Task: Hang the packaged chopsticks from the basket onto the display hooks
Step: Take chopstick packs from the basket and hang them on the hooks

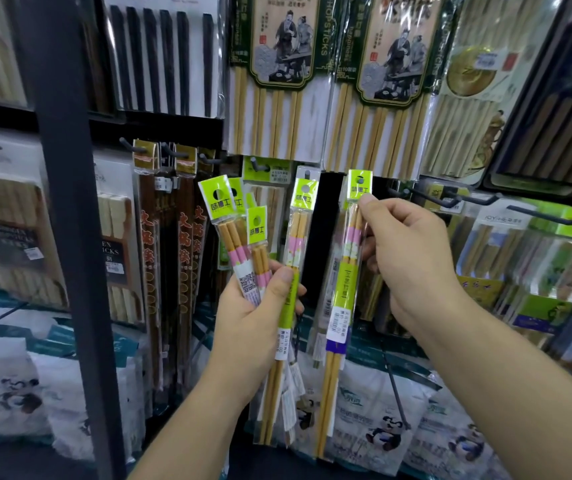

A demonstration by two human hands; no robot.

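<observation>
Right hand (412,258) partly behind chopstick pack (341,296)

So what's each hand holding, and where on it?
The left hand grips a bunch of chopstick packs around their middles. The right hand pinches a single pack near its top, below the green header.

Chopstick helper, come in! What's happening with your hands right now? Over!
Left hand grips a bunch of packs. Right hand pinches one pack near its green header, up by the hooks. Hooked or not: cannot tell.
</observation>
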